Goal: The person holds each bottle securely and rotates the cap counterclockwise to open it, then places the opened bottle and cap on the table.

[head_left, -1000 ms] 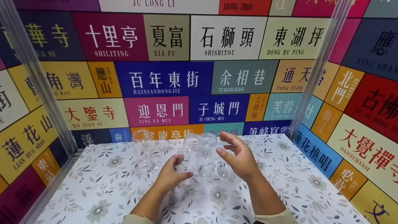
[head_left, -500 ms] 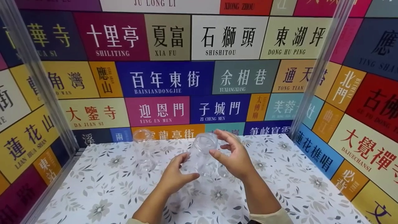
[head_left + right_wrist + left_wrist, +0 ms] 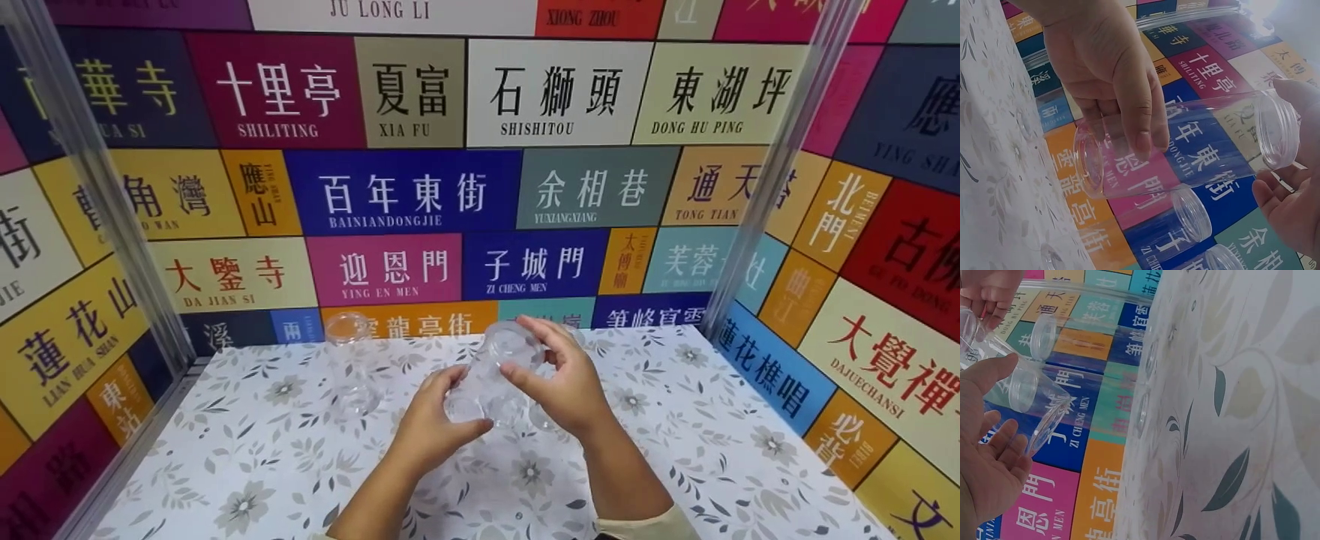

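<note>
A clear plastic jar (image 3: 1202, 146) with a clear screw lid (image 3: 1278, 132) is tilted between both hands above the table. My left hand (image 3: 437, 416) grips the lower part of the jar, its thumb (image 3: 996, 374) and fingers on opposite sides. Near the top, my right hand (image 3: 566, 379) holds the lid, with the thumb on one side and fingertips on the other. Behind the held jar stand two more clear lidded jars, one (image 3: 1044, 337) beside the other (image 3: 1023, 391), partly hidden by the hands in the head view.
Another clear jar (image 3: 351, 367) stands upright to the left on the table. A white cloth (image 3: 247, 450) with grey leaves and flowers covers the tabletop. Colourful panels with lettering (image 3: 405, 187) rise behind it, with clear upright edge strips (image 3: 765, 165) at the corners.
My left hand has moved slightly right with the jar, which now tilts more to the right. My right hand, apart from the jar earlier, has come in and taken hold of its lid.
</note>
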{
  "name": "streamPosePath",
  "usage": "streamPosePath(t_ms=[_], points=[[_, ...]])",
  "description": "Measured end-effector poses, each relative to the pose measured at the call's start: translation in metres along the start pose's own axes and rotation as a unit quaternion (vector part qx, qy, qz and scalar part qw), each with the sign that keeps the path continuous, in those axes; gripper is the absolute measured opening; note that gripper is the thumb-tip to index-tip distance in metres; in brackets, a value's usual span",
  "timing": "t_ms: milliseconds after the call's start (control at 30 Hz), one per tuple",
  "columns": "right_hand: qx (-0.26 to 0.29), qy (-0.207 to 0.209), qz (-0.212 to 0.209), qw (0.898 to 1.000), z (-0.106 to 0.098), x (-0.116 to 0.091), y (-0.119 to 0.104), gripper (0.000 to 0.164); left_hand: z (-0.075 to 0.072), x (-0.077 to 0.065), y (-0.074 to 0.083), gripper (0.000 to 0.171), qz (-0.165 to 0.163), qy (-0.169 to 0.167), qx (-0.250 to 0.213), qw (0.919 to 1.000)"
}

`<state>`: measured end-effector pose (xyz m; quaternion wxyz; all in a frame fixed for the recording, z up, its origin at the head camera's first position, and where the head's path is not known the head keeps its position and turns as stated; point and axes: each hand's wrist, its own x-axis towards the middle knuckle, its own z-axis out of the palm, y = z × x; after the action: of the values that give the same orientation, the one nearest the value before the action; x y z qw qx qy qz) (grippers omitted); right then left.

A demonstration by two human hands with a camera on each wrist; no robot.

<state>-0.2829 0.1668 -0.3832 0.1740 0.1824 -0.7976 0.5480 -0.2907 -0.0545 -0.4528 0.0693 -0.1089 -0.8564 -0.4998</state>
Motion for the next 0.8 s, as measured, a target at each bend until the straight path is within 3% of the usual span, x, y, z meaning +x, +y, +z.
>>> streamPosePath(t_ms=[233, 800], points=[[-0.012, 0.01, -0.004, 1.0, 0.001, -0.0011, 0.002, 0.068, 0.001, -0.0024, 0.0003, 0.09, 0.019, 0.006, 0.023, 0.9995], [-0.016, 0.013, -0.031, 0.999, -0.0005, -0.004, 0.0011, 0.058, -0.0027, -0.0071, 0.0005, 0.089, 0.001, -0.002, 0.009, 1.0]])
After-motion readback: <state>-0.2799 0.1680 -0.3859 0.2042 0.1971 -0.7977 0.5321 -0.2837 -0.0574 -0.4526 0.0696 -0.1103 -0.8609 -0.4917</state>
